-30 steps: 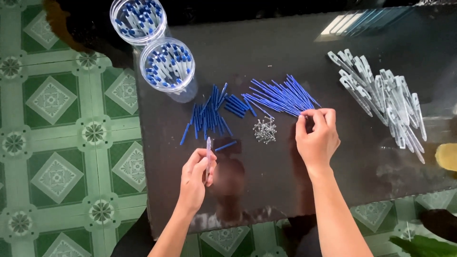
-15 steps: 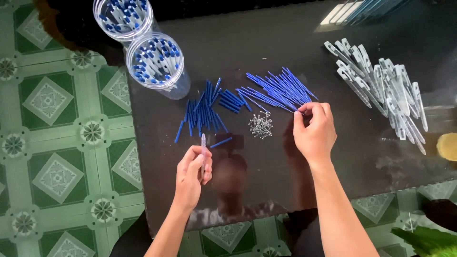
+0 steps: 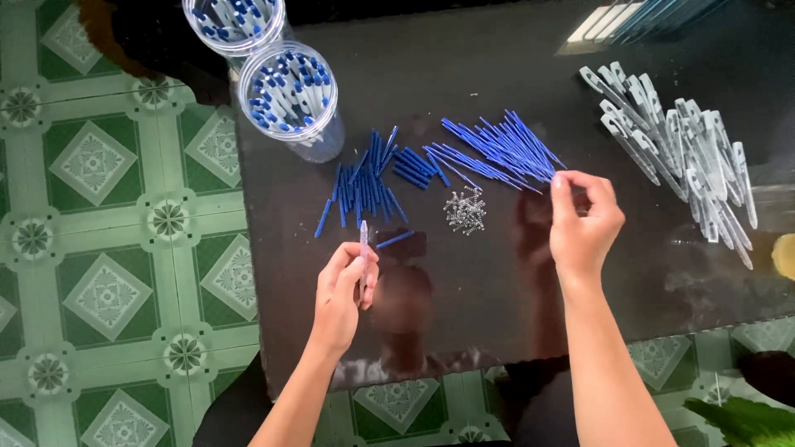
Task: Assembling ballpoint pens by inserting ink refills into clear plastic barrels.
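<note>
Left hand lower middle of frame, fingers wrapped round clear pen barrel, barrel standing up. Right hand right of middle, fingertips pinching end of pile of thin blue refills. Small heap of tiny springs between hands. Short blue pieces left of springs. Two clear jars upper left. Clear pen barrels heaped upper right. All on dark shiny table.

No labels, signs or screens in view. Only packaging: two clear round plastic jars at the top-left corner of the dark tabletop, touching each other. The rear jar is cut off by the frame edge; the front jar stands fully in view. Both are open-topped, packed upright with white-and-blue pens.
</note>
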